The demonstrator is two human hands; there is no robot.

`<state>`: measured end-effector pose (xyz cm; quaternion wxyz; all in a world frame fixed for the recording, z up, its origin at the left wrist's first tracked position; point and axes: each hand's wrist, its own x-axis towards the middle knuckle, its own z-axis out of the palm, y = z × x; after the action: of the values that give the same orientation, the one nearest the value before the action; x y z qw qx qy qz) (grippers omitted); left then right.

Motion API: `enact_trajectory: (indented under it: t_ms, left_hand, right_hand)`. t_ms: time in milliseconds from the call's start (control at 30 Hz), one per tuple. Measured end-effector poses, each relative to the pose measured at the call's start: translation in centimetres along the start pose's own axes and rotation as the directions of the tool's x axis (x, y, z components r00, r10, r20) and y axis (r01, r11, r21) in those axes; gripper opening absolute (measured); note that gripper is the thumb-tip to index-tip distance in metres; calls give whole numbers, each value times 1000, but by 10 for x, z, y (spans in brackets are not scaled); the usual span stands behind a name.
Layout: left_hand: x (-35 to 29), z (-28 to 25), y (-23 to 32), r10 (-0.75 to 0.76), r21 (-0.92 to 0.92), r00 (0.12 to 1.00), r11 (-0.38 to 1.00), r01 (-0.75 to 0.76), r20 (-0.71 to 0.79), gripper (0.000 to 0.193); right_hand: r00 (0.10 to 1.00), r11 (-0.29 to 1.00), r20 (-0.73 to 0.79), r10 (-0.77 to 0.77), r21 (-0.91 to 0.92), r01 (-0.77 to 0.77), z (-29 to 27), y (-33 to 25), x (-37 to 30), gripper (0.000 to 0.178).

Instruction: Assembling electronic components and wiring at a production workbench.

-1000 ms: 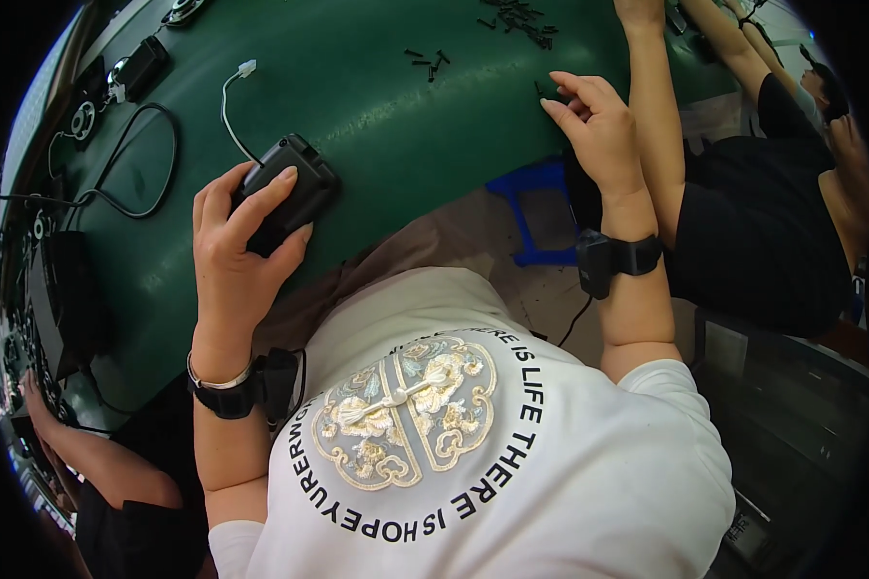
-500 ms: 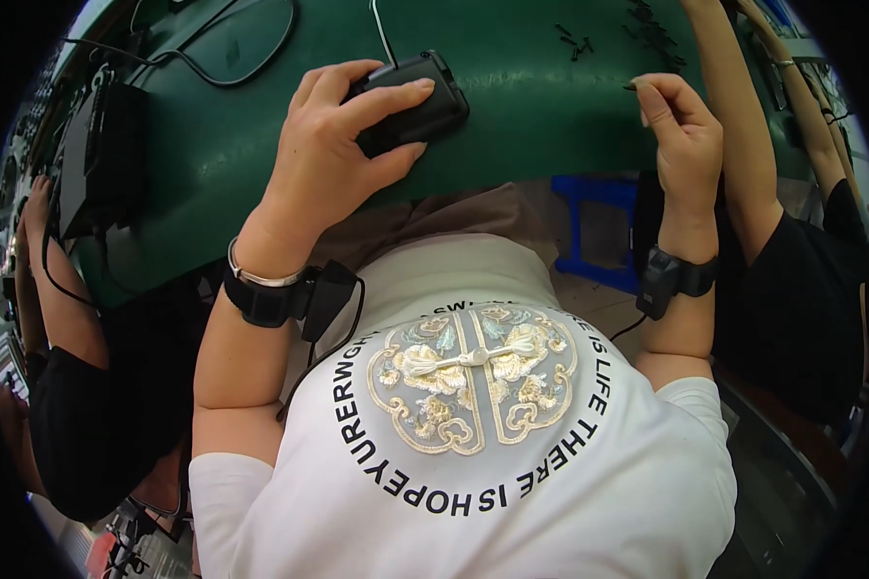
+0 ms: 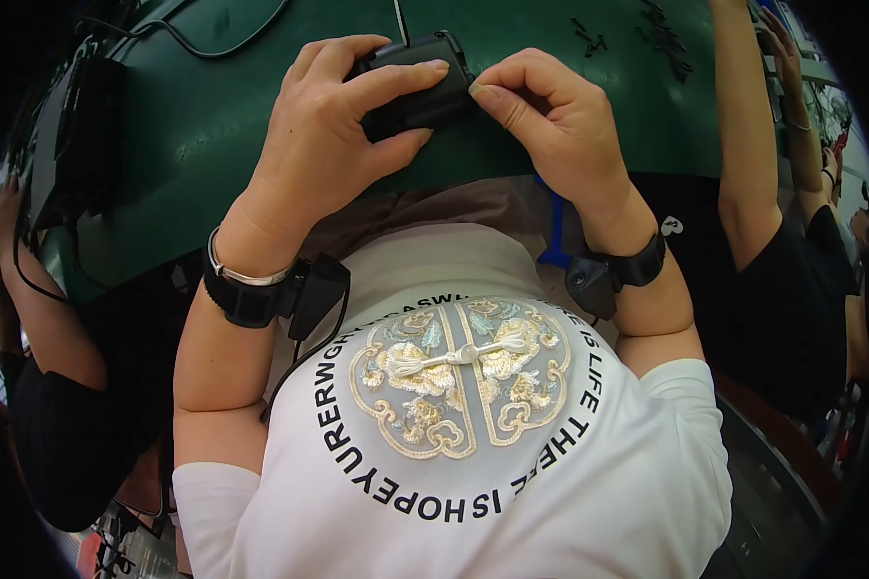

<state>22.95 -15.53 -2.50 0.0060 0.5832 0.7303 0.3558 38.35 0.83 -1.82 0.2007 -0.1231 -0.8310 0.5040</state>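
Left hand (image 3: 323, 121) grips the black case (image 3: 436, 98) over the green table (image 3: 193, 135); right hand (image 3: 555, 116) pinches narrow at its right edge, contents we can't tell. We judge: fine edge work; next calls for steady case, precise fingertips.

Green tabletop (image 3: 203, 145) lies beneath your fingers (image 3: 396, 81) and runs out to both sides, its surface faintly glossy. Blue stool (image 3: 557, 222) (mostly hidden, only a strip showing) stands nearer your body than your fingers, below table level. Pale floor shows in a sliver beside it. Bright light, blurred: far left of your fingers.
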Motion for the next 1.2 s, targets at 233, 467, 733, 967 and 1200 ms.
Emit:
enact_trajectory:
  t_ms: [233, 467, 733, 967, 1200]
  left_hand:
    - [3, -1, 6, -16, -25, 1000, 1000, 16, 3, 54]
    - [5, -3, 13, -34, -62, 999, 997, 35, 21, 55]
    - [11, -3, 20, -38, -43, 998, 998, 40, 43, 54]
    - [13, -3, 18, -15, -30, 1000, 999, 16, 16, 54]
    - [4, -9, 23, -8, -37, 1000, 999, 9, 6, 53]
  right_hand:
    - [997, 984, -7, -83, -161, 81, 2, -3, -2, 12]
    - [999, 997, 20, 40, -66, -38, -3, -11, -3, 11]
    - [944, 966, -320, 82, -208, -155, -79, 19, 26, 12]
    - [974, 695, -116, 192, -685, -219, -95, 41, 62, 17]
    - [996, 719, -85, -12, -693, -50, -82, 30, 44, 11]
